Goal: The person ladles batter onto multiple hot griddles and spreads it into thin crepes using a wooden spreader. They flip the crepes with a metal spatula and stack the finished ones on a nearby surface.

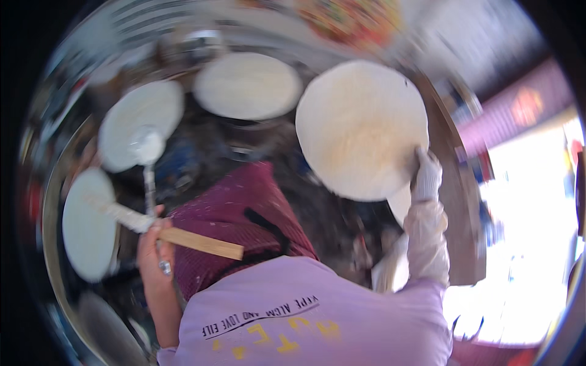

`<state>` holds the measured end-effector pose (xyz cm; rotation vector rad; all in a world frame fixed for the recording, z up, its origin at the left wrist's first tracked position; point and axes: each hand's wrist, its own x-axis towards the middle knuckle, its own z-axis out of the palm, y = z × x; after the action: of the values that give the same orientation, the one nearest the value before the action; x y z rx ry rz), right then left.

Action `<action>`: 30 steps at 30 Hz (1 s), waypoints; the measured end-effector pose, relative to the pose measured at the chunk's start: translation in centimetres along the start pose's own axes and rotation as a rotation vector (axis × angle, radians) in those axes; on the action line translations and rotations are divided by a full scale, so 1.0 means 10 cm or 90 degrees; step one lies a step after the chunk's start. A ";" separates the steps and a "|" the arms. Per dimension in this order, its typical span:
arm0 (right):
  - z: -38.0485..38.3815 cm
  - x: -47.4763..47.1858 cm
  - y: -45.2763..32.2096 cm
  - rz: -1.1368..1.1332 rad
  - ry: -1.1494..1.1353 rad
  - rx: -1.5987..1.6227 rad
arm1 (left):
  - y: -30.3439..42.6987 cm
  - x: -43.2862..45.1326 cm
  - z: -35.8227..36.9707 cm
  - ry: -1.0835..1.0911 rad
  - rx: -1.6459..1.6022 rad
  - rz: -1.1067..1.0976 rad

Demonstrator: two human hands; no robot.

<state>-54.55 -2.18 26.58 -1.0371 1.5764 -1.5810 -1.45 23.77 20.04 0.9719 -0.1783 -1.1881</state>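
My left hand (pixel 155 251) is closed around two tools at once. One is a flat wooden spreader (pixel 201 242), its far end coated with pale batter. The other is a metal ladle (pixel 149 144), whose bowl is over a round white layer of batter (pixel 123 110) at the upper left. My right hand (pixel 426 176), in a white knit glove, grips the lower right edge of a large thin flatbread (pixel 361 130). That sheet is pale with light brown patches. Part of another pale sheet (pixel 399 206) shows just under it.
More white batter rounds lie on round griddles, one at the far middle (pixel 247 87) and one at the left (pixel 89 224). A dark griddle plate (pixel 110 327) is at the lower left. Along the right runs a brown counter edge (pixel 462 238). Much of the view is blurred.
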 end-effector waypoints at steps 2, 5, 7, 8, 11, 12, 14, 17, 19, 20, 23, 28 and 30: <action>-1.05 -0.16 -0.04 0.006 0.141 -0.014 | 0.09 0.25 0.04 -0.112 0.015 -0.051; -2.49 -0.93 0.18 0.031 0.322 0.042 | 0.22 0.47 0.12 -0.188 0.041 -0.078; -3.35 -1.63 0.56 0.074 0.444 0.152 | 0.21 0.53 0.02 -0.258 0.082 -0.075; -3.51 -2.08 0.82 0.069 0.442 0.104 | 0.29 0.47 -0.02 -0.277 0.092 -0.076; -3.63 -2.73 1.14 0.180 0.638 0.120 | 0.77 0.99 0.51 -0.340 0.122 -0.143; -3.75 -2.98 1.42 0.209 0.719 0.104 | 0.75 1.03 0.53 -0.341 0.120 -0.153; -3.40 -3.24 1.80 0.163 0.847 0.371 | 0.78 1.01 0.56 -0.333 0.139 -0.148; -3.57 -3.72 2.41 0.327 0.851 0.464 | 0.78 1.00 0.70 -0.341 0.149 -0.161; -3.02 -3.63 2.35 0.392 0.790 0.422 | 0.83 0.99 0.69 -0.345 0.167 -0.153; -2.97 -3.57 2.30 0.390 0.765 0.405 | 0.83 1.01 0.68 -0.341 0.162 -0.150; -3.16 -3.58 2.31 0.413 0.760 0.335 | 0.86 1.01 0.66 -0.311 0.162 -0.142; -2.82 -3.51 2.23 0.533 0.826 0.251 | 0.78 0.94 0.65 -0.257 0.132 -0.129; -2.56 -3.58 2.38 0.533 0.779 0.243 | 0.70 0.87 0.78 -0.229 0.143 -0.120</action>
<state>-62.41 40.19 1.24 0.9350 1.8566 -1.7696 2.43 12.49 26.58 0.9769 -0.5242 -1.5373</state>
